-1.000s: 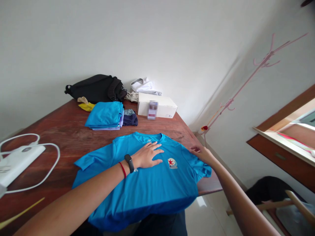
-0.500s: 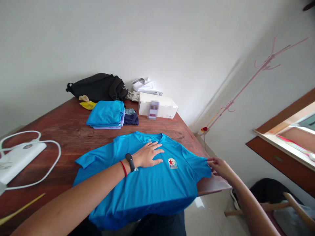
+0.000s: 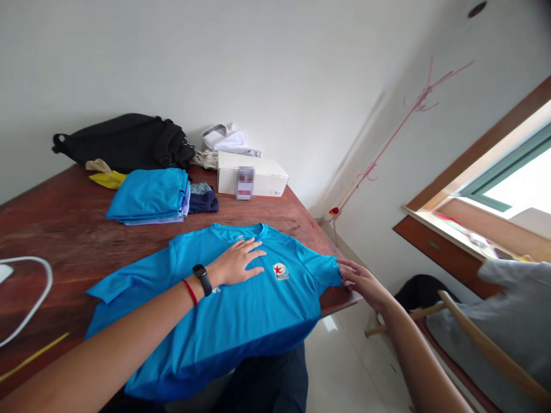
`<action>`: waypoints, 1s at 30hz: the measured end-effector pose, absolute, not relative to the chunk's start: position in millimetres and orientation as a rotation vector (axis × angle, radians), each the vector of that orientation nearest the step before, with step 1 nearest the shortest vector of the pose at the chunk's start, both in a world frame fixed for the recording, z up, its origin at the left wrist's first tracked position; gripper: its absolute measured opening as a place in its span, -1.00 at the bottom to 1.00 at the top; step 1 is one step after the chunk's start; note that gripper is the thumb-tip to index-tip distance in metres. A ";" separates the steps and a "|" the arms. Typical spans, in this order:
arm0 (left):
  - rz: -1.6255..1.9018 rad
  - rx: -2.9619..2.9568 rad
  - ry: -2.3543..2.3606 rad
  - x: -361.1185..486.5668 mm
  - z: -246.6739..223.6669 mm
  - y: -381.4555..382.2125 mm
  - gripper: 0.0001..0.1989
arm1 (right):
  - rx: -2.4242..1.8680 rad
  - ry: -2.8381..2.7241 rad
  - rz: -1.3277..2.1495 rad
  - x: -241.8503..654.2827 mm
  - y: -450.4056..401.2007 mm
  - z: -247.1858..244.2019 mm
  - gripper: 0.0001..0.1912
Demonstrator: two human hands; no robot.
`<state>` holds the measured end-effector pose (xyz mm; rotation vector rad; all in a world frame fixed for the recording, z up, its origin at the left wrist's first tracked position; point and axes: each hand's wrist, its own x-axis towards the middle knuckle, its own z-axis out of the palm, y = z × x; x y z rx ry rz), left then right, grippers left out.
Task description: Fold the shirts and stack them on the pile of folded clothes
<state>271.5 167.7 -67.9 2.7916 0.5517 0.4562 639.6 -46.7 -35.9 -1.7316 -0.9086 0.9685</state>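
Observation:
A blue T-shirt [image 3: 258,310] with a round red-star badge lies front side up on the wooden table, its lower part hanging over the near edge. My left hand [image 3: 236,263], with a black band and a red cord at the wrist, rests flat on the chest with fingers spread. At the right sleeve's cuff is my right hand [image 3: 359,279], its thumb and fingers pinching the fabric.
Folded blue clothes [image 3: 150,192], a black bag [image 3: 124,140], a white box [image 3: 269,175] and dark blue cloth [image 3: 204,201] stand on the table [image 3: 55,229]. A pink rack [image 3: 387,137] and a wooden chair [image 3: 477,338] are at the right.
The view has turned to the right, so table objects appear farther left and more of the chair and window shows. Both hands keep their places on the shirt.

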 end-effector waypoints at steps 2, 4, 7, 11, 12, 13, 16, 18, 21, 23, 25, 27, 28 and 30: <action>0.465 2.790 0.550 271.4 -68.3 167.8 -0.46 | -1.687 -0.914 0.921 638.8 -46.5 -35.4 -0.35; 0.474 2.790 0.546 271.3 -68.9 168.1 -0.46 | -1.611 -0.910 0.913 638.3 -43.8 -35.4 -0.37; 0.485 2.791 0.542 271.2 -69.3 168.3 -0.46 | -1.467 -0.830 0.989 638.1 -38.0 -38.2 -0.42; 0.447 2.779 0.564 271.3 -67.6 167.2 -0.46 | -1.443 -0.642 1.077 640.7 -32.9 -46.2 -0.56; 0.434 2.774 0.568 271.3 -67.0 166.8 -0.46 | -1.463 -0.607 1.103 642.0 -32.4 -47.8 -0.60; 0.426 2.770 0.572 271.3 -66.5 166.5 -0.46 | -1.485 -0.581 1.128 643.4 -32.1 -48.9 -0.64; 0.422 2.770 0.575 270.9 -66.0 166.2 -0.45 | -1.540 -0.555 1.128 647.3 -31.0 -48.5 -0.65; 0.427 2.775 0.570 270.7 -66.4 166.5 -0.45 | -1.566 -0.584 1.082 648.6 -28.6 -46.1 -0.54; 0.445 2.778 0.554 270.6 -67.8 167.1 -0.46 | -1.603 -0.655 1.034 648.7 -20.5 -42.5 -0.32; 0.456 2.769 0.555 270.6 -68.6 167.3 -0.46 | -1.633 -0.690 1.021 649.4 -12.5 -41.7 -0.33; 0.456 2.762 0.559 270.5 -68.9 167.1 -0.46 | -1.656 -0.696 1.011 651.8 -3.9 -42.0 -0.38; 0.458 2.761 0.552 270.4 -68.6 166.8 -0.46 | -1.656 -0.694 0.993 655.4 3.5 -42.8 -0.43; 0.461 2.760 0.548 270.3 -68.3 166.6 -0.46 | -1.651 -0.702 0.978 657.2 6.3 -43.2 -0.45; 0.472 2.756 0.546 270.3 -67.6 166.3 -0.46 | -1.644 -0.736 0.937 660.2 9.7 -43.5 -0.49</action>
